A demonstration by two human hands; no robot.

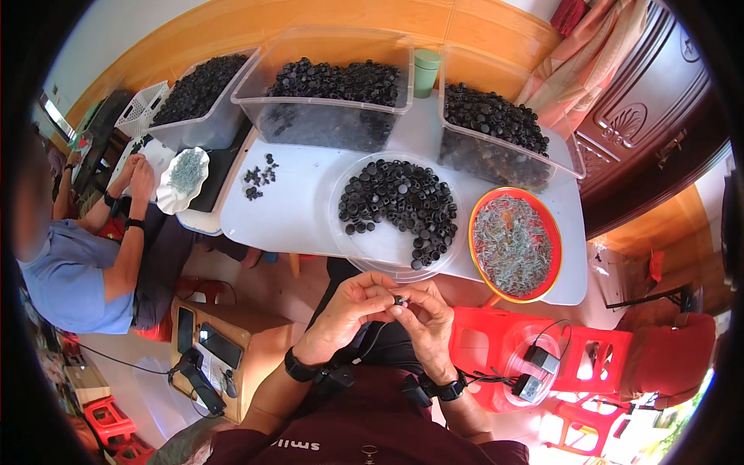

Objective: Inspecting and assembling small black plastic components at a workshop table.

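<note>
Close to my body, in front of the table edge, my left hand [350, 308] and my right hand [425, 311] meet fingertip to fingertip. Pinched between them is a small black plastic cap [400, 300], mostly covered by the fingers. Just beyond, a round clear tray [339, 242] holds a heap of similar black caps [395, 198]. To its right, an orange-rimmed red basin [555, 246] contains many thin silvery metal pieces [511, 244], too fine to name surely.
Clear tubs [329, 128] of black parts line the table's back, with a green canister [425, 74] between two. Loose black parts [260, 177] lie left. A co-worker [85, 271] sits left near a white scalloped dish [172, 203]. Red stools [496, 341] stand right, one bearing chargers [535, 372].
</note>
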